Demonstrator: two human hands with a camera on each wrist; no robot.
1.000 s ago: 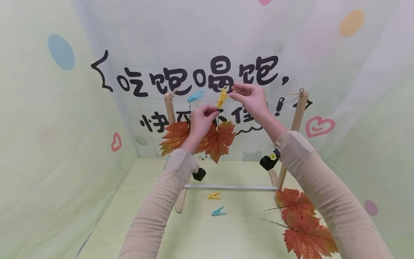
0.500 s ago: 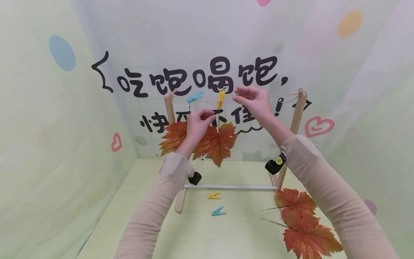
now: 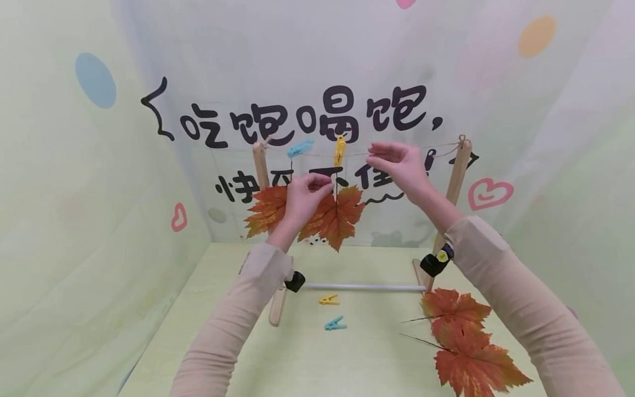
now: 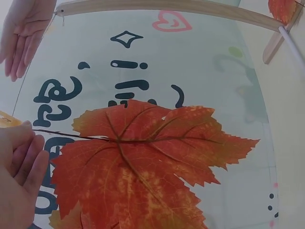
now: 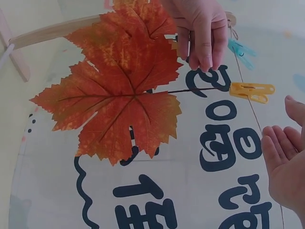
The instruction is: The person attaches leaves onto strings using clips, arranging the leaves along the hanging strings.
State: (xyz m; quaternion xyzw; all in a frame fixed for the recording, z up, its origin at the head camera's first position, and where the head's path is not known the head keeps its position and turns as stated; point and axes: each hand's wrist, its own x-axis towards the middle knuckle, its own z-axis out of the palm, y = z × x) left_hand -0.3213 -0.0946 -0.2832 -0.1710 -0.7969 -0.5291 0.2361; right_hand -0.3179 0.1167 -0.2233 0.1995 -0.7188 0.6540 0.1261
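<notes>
Two orange-red maple leaves hang from a string (image 3: pixel 359 155) between wooden posts. A yellow clothespin (image 5: pixel 250 89) clips the stem of the right leaf (image 3: pixel 338 218) to the string. To its left, a blue clothespin (image 3: pixel 301 147) bears the other leaf (image 3: pixel 268 207), partly hidden behind the left hand. My left hand (image 3: pixel 308 193), fingers relaxed, is beside the right leaf's stem just below the yellow clothespin; in the right wrist view the same hand (image 5: pixel 202 31) shows a gap from the stem. My right hand (image 3: pixel 402 165) holds nothing, its fingers loosely extended right of the yellow clothespin.
A yellow clothespin (image 3: pixel 329 300) and a blue clothespin (image 3: pixel 335 323) lie on the table (image 3: pixel 347 364). Two more maple leaves (image 3: pixel 463 336) overlap at the right. A white rod (image 3: pixel 364 287) joins the feet of the stand, whose right post (image 3: pixel 460 171) is beyond the right forearm.
Both hands have drawn away from the upper yellow clothespin, the left downward, the right to the right and slightly down. The clothespin now hangs upright on the string with the leaf.
</notes>
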